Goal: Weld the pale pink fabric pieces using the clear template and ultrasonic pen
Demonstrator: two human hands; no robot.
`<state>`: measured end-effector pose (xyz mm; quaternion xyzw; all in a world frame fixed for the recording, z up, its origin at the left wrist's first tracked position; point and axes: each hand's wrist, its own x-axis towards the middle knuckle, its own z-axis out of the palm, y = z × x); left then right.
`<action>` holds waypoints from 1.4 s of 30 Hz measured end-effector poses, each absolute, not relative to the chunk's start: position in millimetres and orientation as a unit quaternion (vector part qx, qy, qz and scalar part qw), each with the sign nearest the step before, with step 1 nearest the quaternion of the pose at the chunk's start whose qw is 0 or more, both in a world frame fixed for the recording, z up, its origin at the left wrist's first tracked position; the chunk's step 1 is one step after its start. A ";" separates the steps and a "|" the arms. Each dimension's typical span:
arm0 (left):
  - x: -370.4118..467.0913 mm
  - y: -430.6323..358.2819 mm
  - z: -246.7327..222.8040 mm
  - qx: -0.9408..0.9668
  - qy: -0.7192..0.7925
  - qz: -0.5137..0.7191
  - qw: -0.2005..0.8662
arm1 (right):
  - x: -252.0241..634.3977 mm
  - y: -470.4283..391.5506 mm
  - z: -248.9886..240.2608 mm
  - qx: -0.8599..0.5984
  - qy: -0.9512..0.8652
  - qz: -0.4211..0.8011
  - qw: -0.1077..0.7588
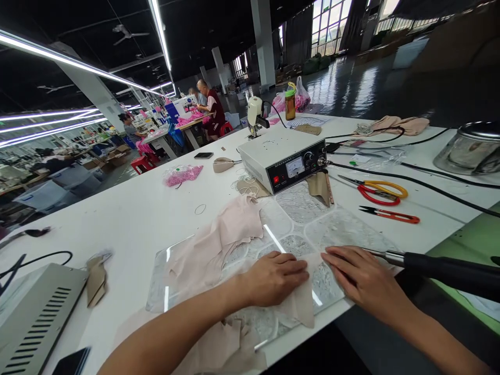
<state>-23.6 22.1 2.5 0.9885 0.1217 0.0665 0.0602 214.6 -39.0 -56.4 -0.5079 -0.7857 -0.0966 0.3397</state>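
Fabric piece (302,307) on clear sheet (332,291), at table (128,224) edge. Left hand (275,278): fingers laid over it. Right hand (363,276): fingers at its edge. Can't tell if either grips.

Comprises bare left hand (273,278) and bare right hand (361,273); includes uncovered, tapering left forearm (191,323) and right forearm (425,333).

Head cam on person's head; looks fwd & down over white table (117,219); L hand (275,277) & R hand (361,271) close, low ctr; control box (283,159) mid-dist.; far bkgd takes in workshop floor (351,86) & ceiling lights (161,31); scene slants up to the R.
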 end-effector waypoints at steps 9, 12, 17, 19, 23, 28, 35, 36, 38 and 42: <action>-23.1 35.5 0.5 0.997 0.056 0.050 0.027 | 209.8 -40.4 -60.5 -0.515 -0.767 -0.111 0.367; -22.2 41.4 2.1 0.998 0.041 0.040 0.040 | 209.8 -40.2 -63.8 -0.528 -0.757 -0.107 0.370; -23.4 46.9 3.0 0.997 0.034 0.023 0.064 | 208.0 -39.4 -65.6 -0.545 -0.743 -0.106 0.375; -23.1 48.6 4.9 0.997 0.032 0.006 0.076 | 207.2 -39.3 -65.1 -0.549 -0.737 -0.105 0.380; -20.1 54.0 10.4 0.994 0.025 -0.034 0.098 | 206.9 -39.1 -63.9 -0.548 -0.736 -0.112 0.383; -17.0 62.8 12.7 0.992 0.014 -0.051 0.114 | 206.7 -39.0 -62.8 -0.554 -0.730 -0.104 0.387; -13.9 71.7 13.2 0.990 0.005 -0.072 0.117 | 205.2 -39.6 -61.9 -0.559 -0.723 -0.098 0.394; -13.6 72.7 13.1 0.991 0.002 -0.073 0.116 | 205.2 -39.7 -62.0 -0.561 -0.723 -0.097 0.393; -13.3 74.5 12.7 0.991 -0.006 -0.071 0.110 | 205.6 -39.9 -62.1 -0.562 -0.723 -0.095 0.390; -12.0 77.6 12.8 0.992 -0.015 -0.076 0.098 | 206.1 -39.5 -61.6 -0.555 -0.729 -0.100 0.388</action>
